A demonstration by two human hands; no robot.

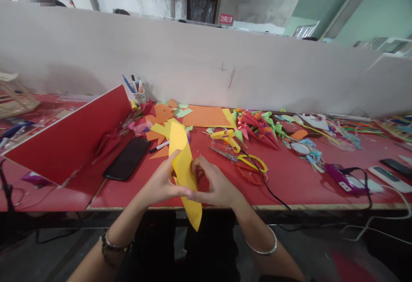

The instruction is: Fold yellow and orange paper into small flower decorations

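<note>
Closest to lens: left forearm (124,224) with a dark bracelet (107,247), right forearm (255,226) with a silver bangle (275,243). Between the hands: yellow sheet (187,162), curled lengthwise, held above the table's front edge, pointed lower end hanging past it. Left hand (162,183) grasps its left side, thumb across the near face; right hand (219,183) pinches from the right, fingers curled at the edge. Thumb tips meet on the sheet.

Just behind it on the red table (189,196): yellow and orange paper scraps (159,129), a white marker (159,147), black phone (127,159) to the left. Right side: yellow glue gun (223,135), scissors (238,157) with yellow handles, blades toward the sheet.

Further out: orange sheet (202,116) flat near the partition (180,59), pile of red and green folded paper pieces (257,126) right of it. Red board (80,131) leans far left, pen cup (139,98) behind. Purple box (344,181) with cables, far right.
</note>
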